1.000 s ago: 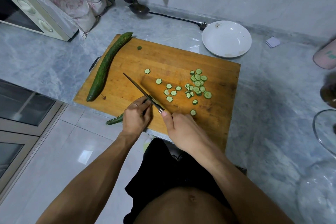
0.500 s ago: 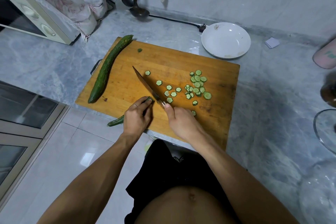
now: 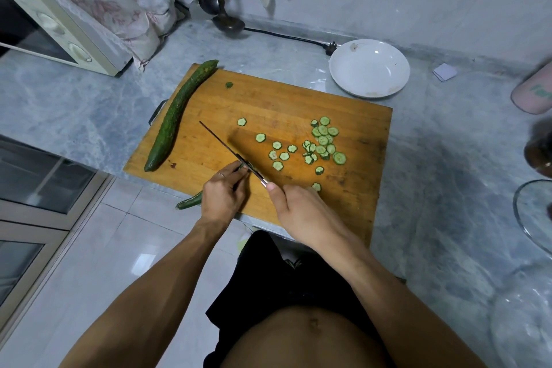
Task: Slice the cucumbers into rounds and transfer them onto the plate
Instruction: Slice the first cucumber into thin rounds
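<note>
Since half a second ago the knife (image 3: pixel 230 152) has come down: its blade, then tilted up with the broad face showing, now lies edge-on as a thin dark line against the cut end of the cucumber being sliced (image 3: pixel 191 202). The hands have hardly shifted.

The left hand (image 3: pixel 222 197) curls its fingers over that cucumber, fingertips pressed together right beside the blade; the stub runs from under the palm toward 8 o'clock, its tip overhanging the near edge of the cutting board (image 3: pixel 268 107). The right hand (image 3: pixel 301 212) grips the knife handle, thumb laid along its top, other fingers wrapped under and hidden. The blade points toward 10 o'clock.

At 1 to 2 o'clock from the hands, cucumber rounds (image 3: pixel 322 140) lie scattered on the board, loose singles nearer, a heaped cluster farther. A whole cucumber (image 3: pixel 176 116) lies along the board's left edge, long axis from 7 to 1 o'clock, far end over the corner.

The board sits on a grey marbled counter (image 3: pixel 448 158). Beyond its far right corner, just apart, stands the white plate (image 3: pixel 369 69), holding no slices. A microwave (image 3: pixel 59 33) sits at 10 o'clock; ladles (image 3: pixel 221 9) hang at 12.
</note>
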`<state>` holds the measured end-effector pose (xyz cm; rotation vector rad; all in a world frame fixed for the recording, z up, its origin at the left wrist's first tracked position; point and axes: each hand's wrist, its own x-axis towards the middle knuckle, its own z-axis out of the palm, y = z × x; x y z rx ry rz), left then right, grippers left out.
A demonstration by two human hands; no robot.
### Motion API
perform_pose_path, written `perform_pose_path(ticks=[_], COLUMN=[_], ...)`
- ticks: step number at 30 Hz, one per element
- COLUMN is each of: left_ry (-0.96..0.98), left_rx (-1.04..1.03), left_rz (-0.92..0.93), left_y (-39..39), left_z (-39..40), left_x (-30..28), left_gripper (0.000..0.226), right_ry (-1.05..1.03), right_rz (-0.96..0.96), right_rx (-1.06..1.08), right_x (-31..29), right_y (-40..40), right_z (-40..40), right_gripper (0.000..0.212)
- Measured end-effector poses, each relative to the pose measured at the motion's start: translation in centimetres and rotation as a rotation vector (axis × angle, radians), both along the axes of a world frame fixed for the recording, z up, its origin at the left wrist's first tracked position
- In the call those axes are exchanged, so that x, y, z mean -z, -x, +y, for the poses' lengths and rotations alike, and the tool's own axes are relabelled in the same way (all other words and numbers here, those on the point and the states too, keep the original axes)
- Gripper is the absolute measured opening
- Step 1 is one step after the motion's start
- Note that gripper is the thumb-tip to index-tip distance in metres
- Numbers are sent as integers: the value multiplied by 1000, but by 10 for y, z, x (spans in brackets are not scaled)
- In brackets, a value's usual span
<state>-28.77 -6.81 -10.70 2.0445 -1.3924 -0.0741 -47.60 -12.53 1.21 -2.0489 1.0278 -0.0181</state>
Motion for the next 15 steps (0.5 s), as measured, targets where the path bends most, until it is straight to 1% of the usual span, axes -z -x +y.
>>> perform_pose_path(ticks=[2,7,15], left_ry=[12,15,15], left_rx=[-1,1,6], left_rz=[-10,-20,-16], left_y=[0,-2,-2], left_z=[0,-2,-1], left_x=[1,6,5], left_gripper=[23,33,33], right_ry=[16,88,43], right_rz=[10,24,35], right_rx=[-13,-49,-50], right_x=[-1,-1,-1], right_y=[-1,-2,-2], right_z=[0,5,5], right_gripper=[53,50,49])
